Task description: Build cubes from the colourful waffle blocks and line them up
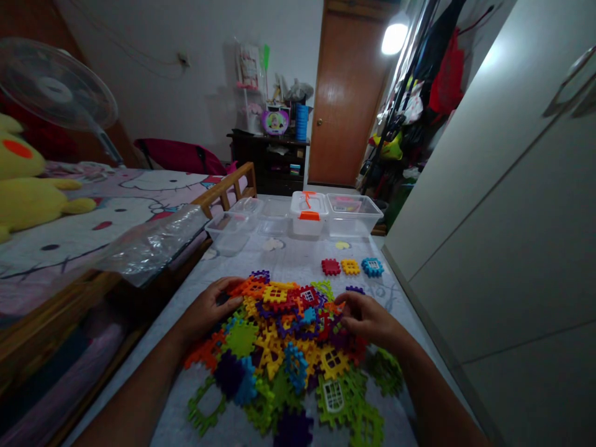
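Observation:
A heap of plastic interlocking building blocks (270, 347) in several colours lies before me, flat squares with notched edges, some with window grids. My left hand (216, 307) rests at the heap's left side. Its thumb and fingers are apart, the fingertips touching an orange block (254, 287). At the right side of the heap, my right hand (365, 316) has its fingers bent in among the blocks near a dark purple block (339, 332). What lies between those fingertips is hidden. Beyond the heap, a red block (331, 267), a yellow block (350, 267) and a blue block (372, 267) sit in a row.
Clear plastic bins (228, 233) and a white-lidded box (309, 214) with orange clips line the table's far end. A wooden bed rail (228, 186) and a plastic bag (153, 239) are on the left. A pale cabinet (503, 248) borders the right side.

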Motion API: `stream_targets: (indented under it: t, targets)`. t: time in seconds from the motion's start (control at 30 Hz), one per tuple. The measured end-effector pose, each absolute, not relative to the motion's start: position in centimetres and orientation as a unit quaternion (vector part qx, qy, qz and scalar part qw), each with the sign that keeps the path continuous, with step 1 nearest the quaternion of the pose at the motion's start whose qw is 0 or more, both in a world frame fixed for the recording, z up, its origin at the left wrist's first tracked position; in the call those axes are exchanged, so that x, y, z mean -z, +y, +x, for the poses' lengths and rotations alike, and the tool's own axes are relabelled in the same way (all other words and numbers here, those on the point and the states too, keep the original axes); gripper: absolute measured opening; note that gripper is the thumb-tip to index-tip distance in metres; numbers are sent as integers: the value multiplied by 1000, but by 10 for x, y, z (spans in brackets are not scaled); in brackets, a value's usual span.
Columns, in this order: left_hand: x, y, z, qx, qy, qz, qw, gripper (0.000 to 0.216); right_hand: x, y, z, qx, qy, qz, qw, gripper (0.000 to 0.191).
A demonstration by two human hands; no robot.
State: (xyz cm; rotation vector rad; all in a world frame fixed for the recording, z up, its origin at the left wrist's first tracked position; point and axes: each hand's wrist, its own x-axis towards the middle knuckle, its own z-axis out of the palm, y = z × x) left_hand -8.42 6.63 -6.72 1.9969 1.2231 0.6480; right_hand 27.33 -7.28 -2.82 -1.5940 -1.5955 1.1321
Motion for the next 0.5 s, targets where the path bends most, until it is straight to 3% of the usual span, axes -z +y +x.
stream_targets:
  t: [0.13,0.27,0.33,0.4,0.5]
  targets:
    - [66,66,-83,-256,465,770,354,58,24,-72,291,-471,-517,-587,408,21]
    - [68,67,-85,-257,465,770,354,58,27,-68,301,-320,-544,-627,456,13]
    - [70,68,-85,-257,464,771,354,58,32,-65,304,-203,-591,-646,439,4]
    - [70,68,-85,-252,461,772,357,58,37,-63,307,-123,-627,-652,408,8]
    - [69,68,-84,-248,462,775,354,59,45,-63,315,-105,-662,-658,342,19]
